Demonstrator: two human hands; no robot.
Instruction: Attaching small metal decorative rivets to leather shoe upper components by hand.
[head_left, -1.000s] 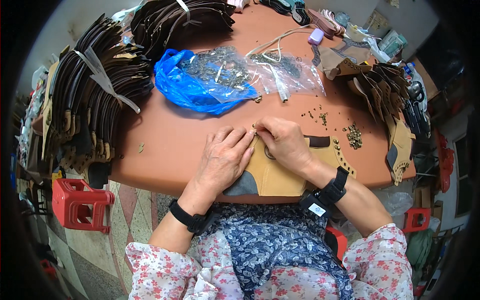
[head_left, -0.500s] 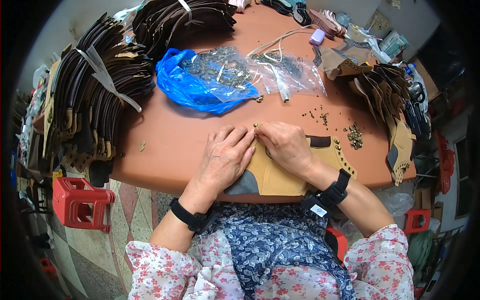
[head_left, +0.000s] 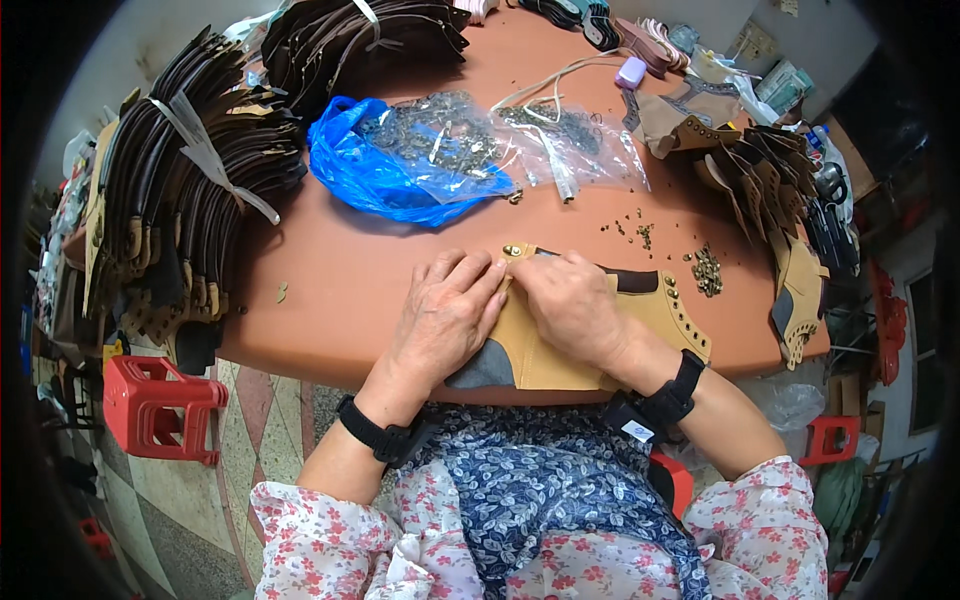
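A tan shoe upper (head_left: 560,350) with a grey toe patch and a dark brown strip lies at the table's near edge before me. Brass hooks (head_left: 512,250) show at its left corner, and brass hooks and eyelets (head_left: 680,308) line its right edge. My left hand (head_left: 447,305) rests over the upper's left side, closed with its fingertips on that edge. Against the left index fingertip, my right hand (head_left: 572,300) pinches at the same edge, just below the hooks. Whatever is between its fingertips is hidden.
Loose brass hooks (head_left: 707,272) and scattered small pieces (head_left: 643,235) lie to the right. Beyond my hands are a blue plastic bag (head_left: 345,165) and a clear bag of hardware (head_left: 615,155). Bundled dark uppers (head_left: 190,190) stand left, tan uppers (head_left: 765,190) right. A red stool (head_left: 150,410) stands below.
My right hand has turned and slid slightly downward along the edge, baring the brass hooks at the left corner. My left hand stays almost in place.
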